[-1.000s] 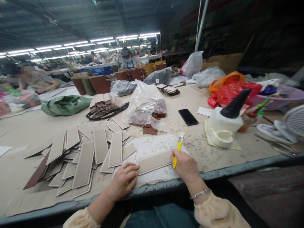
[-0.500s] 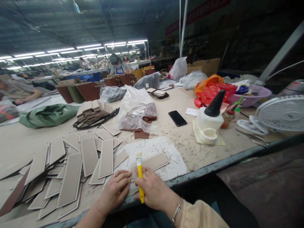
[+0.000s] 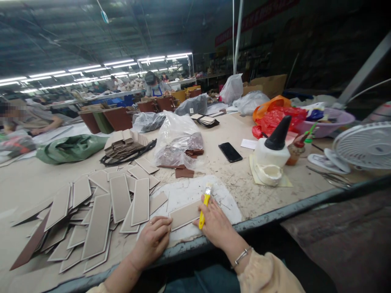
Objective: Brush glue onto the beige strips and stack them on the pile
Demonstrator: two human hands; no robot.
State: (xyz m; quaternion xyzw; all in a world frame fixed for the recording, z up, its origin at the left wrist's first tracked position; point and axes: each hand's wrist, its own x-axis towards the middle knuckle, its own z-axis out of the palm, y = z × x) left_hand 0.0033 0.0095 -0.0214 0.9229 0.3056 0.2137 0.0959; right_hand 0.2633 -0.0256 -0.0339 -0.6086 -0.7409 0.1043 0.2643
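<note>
One strip lies on a sheet at the table edge, left hand pressing its end with loose fingers, right hand in a closed grip on a brush above it, apparently mid-gluing; a clean stroke calls for that steady hold.

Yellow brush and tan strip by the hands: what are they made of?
The brush looks like plastic: a glossy, bright yellow handle with pale bristles, held in the right hand. The strip seems to be matte tan leather or board with a lighter border; the picture cannot settle which.
</note>
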